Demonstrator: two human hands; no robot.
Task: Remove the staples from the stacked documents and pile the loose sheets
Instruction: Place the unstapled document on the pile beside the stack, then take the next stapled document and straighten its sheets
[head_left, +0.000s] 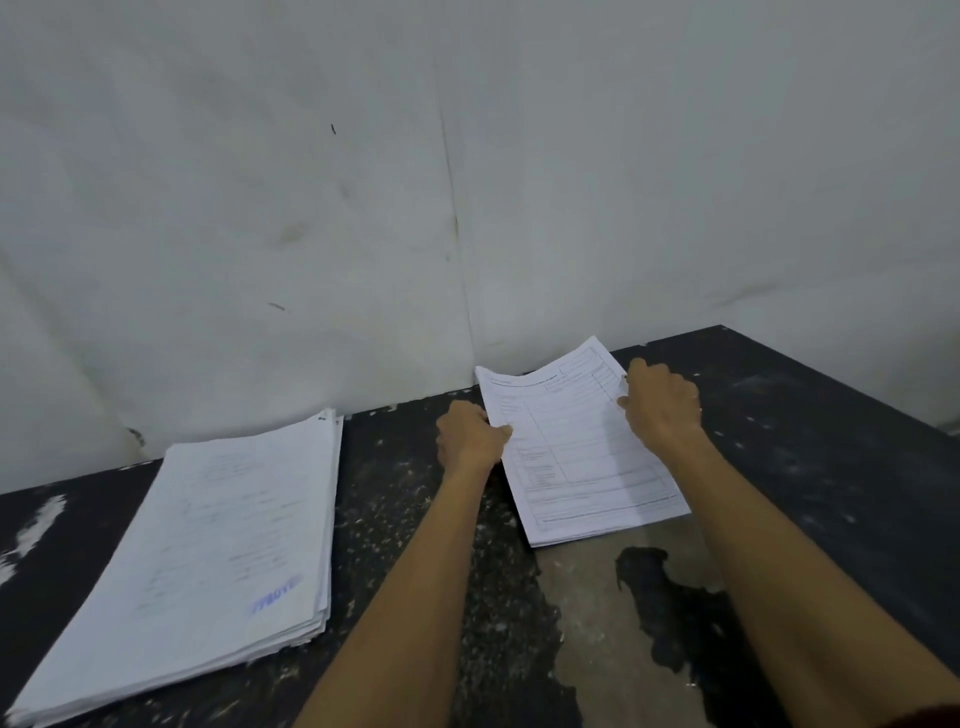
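1. Two hands are on one document, and both have a firm hold of it.
2. The left hand grips the document's left edge, thumb curled over onto the printed face.
3. The right hand pinches the right edge up near the far right corner, fingers curled in tight. Whatever sits under those fingertips is too small to make out.
4. The document is a thin set of printed forms lying towards the far edge of the tabletop, right of centre. Its near end rests on the surface and its far end curls up close to the wall.
5. Well apart from it, over on the left side of the tabletop, there is a thick stack of papers. It runs from the far edge towards the near left corner, and its sheet edges are fanned slightly.
6. That stack carries a blue stamp by its near right corner and a small dark mark at its far right corner.
7. The tabletop itself is dark and flecked, and a worn tan patch lies between the forearms.
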